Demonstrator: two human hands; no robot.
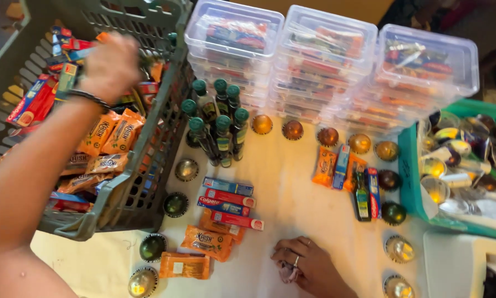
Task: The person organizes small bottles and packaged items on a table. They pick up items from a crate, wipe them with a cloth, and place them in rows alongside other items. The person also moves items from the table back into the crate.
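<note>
I judge the sorting partway: my left hand (109, 66), curled, grip hidden, digs in the grey crate (132, 187) of packets, right hand (300, 265) rests loosely closed, empty, on the tabletop (292, 204) near laid-out toothpaste boxes (228, 201).

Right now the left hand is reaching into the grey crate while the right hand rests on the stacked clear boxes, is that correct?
Not quite. The head view shows the right hand resting on the table, well short of the clear boxes. The left hand is indeed in the grey crate.
</note>
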